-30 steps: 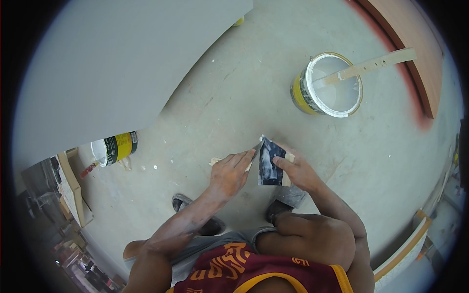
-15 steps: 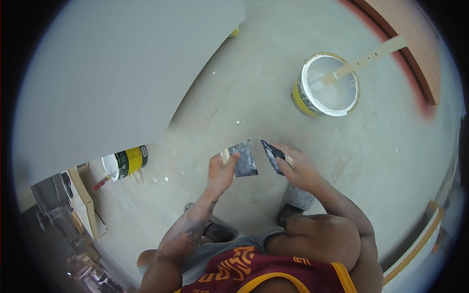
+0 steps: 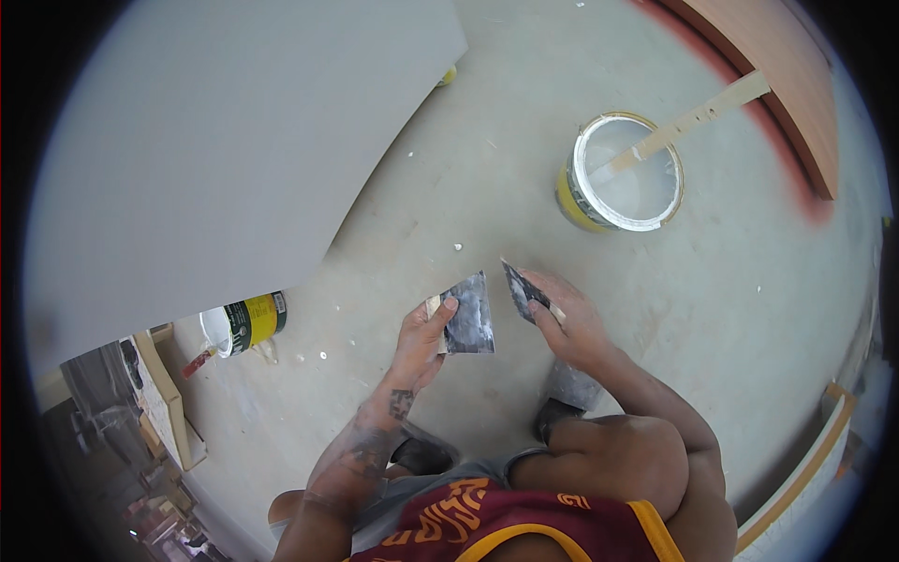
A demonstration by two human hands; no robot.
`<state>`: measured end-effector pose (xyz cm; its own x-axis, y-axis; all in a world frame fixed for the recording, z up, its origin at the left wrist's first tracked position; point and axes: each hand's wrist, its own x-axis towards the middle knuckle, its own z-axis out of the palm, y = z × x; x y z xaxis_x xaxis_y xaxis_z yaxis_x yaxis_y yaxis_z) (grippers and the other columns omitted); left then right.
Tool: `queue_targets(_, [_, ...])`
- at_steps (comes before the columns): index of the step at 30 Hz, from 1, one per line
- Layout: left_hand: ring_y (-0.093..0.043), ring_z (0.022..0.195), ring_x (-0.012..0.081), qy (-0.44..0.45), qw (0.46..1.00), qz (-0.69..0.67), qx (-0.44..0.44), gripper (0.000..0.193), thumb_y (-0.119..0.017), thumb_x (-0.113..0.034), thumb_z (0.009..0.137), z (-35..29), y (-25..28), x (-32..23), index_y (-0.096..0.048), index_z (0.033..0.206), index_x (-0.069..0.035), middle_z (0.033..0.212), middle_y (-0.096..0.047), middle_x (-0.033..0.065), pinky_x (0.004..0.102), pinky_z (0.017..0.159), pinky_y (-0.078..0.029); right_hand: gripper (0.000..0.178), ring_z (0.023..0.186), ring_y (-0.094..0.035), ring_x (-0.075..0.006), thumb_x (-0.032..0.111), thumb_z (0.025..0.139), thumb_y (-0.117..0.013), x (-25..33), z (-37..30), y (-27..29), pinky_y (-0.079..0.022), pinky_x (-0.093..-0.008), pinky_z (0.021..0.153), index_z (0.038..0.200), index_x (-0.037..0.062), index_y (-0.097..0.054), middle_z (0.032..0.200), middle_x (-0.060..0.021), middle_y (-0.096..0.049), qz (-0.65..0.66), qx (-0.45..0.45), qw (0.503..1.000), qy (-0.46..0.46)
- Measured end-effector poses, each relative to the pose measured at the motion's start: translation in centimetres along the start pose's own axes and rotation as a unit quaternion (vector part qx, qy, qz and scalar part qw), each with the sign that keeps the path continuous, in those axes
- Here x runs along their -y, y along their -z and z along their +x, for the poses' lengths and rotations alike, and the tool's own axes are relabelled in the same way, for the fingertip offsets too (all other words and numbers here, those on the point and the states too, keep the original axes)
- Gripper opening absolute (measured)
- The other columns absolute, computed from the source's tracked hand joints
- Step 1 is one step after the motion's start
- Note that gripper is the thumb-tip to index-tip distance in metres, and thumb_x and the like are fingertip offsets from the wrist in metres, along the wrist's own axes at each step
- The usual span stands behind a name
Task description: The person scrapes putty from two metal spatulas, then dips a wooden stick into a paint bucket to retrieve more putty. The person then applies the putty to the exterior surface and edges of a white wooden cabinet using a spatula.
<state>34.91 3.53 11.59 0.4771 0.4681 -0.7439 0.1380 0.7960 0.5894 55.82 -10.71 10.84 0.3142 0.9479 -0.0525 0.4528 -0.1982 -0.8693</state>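
My left hand [image 3: 421,339] is closed around a flat putty knife [image 3: 469,317], its thumb pressed on the dark blade, which is smeared with white. A second putty knife [image 3: 521,289], held at a slant, sits in my right hand [image 3: 573,323], its thumb on the blade too. The two blades face each other in front of me with a narrow gap between them. Beyond my right hand stands a yellow and dark bucket [image 3: 582,204] of whitish paste, with a wooden stick [image 3: 704,114] leaning out over its rim.
A large grey panel [image 3: 234,140] fills the upper left. Beside its lower edge is a smaller yellow and black can [image 3: 257,323] with a red-handled brush [image 3: 198,363]. A brown board [image 3: 791,103] edges the upper right. A pale board [image 3: 796,478] stands lower right. Specks dot the floor.
The left putty knife has turned slightly and its lower edge sits a bit lower. My left wrist has rolled, showing more of the forearm. Both hands keep their hold.
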Motion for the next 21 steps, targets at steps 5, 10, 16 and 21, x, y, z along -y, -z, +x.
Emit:
queue_targets(5, [-0.058,0.063,0.0104,0.065,0.997,-0.021,0.018,0.024,-0.054,-0.033,0.104,0.3,0.7,1.1,-0.06,0.105,-0.01,0.087,-0.062,-0.0002,0.0206,0.046,-0.044,0.046,0.102,-0.064,-0.0336,0.002,0.088,-0.061,1.4,-0.5,0.0,-0.052,-0.041,0.089,0.133,0.0113,-0.059,0.117,-0.0163,-0.065,0.032,-0.002,0.996,0.08])
queue_targets(10, [-0.052,0.052,0.0077,0.162,0.972,-0.144,0.091,0.033,-0.046,-0.044,0.105,-0.1,-0.5,3.5,-0.059,0.106,-0.014,0.08,-0.061,-0.0043,0.0195,0.041,-0.039,0.059,0.098,-0.064,-0.0256,0.004,0.08,-0.068,3.5,0.5,-0.8,-0.054,-0.0375,0.081,0.135,0.0214,-0.061,0.112,-0.0082,-0.064,-0.034,0.043,0.958,0.282])
queue_targets(16, [-0.051,0.053,0.0074,0.214,0.962,-0.136,-0.096,0.026,-0.046,-0.038,0.105,-1.4,-4.9,2.0,-0.058,0.111,-0.015,0.081,-0.056,-0.0044,0.0182,0.042,-0.039,0.065,0.099,-0.062,-0.021,0.015,0.072,-0.073,5.1,1.0,-0.7,-0.054,-0.0346,0.072,0.134,0.0326,-0.062,0.118,-0.0008,-0.059,-0.109,0.054,0.923,0.364])
queue_targets(21, [-0.044,0.049,0.0059,0.074,0.988,-0.082,0.106,0.024,-0.048,-0.036,0.103,-0.9,-1.0,4.0,-0.055,0.102,-0.012,0.076,-0.053,-0.0013,0.0189,0.04,-0.03,0.07,0.088,-0.061,-0.0232,0.002,0.069,-0.071,4.6,2.3,-1.0,-0.054,-0.035,0.069,0.134,0.028,-0.063,0.112,-0.0028,-0.06,-0.084,-0.027,0.96,0.264])
